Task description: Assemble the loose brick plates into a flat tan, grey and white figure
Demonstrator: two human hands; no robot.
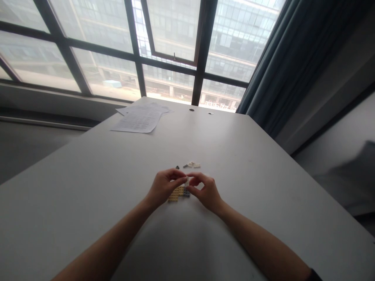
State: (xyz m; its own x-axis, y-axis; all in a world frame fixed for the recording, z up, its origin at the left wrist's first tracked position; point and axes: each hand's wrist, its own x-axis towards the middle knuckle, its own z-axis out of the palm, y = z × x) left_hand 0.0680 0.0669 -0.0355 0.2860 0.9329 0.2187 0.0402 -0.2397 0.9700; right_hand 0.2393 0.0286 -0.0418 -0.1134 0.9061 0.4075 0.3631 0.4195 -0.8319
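A small white building brick (186,182) stands between the fingertips of both hands, partly covered by them. My left hand (165,186) pinches it from the left with thumb and forefinger. From the right, my right hand (207,191) closes its thumb and fingers on the same piece. Under the fingers lie studded yellow building bricks (173,196), with a dark grey studded piece (186,192) along their right side. Whether the white brick touches these, I cannot tell. Just beyond the hands are a black piece (177,167) and several loose white pieces (195,165).
Everything rests on a wide white table (249,168). Printed sheets of paper (137,119) lie at its far left. A cable hole (191,110) shows near the far edge. Behind are large windows, with a dark curtain (275,66) to the right.
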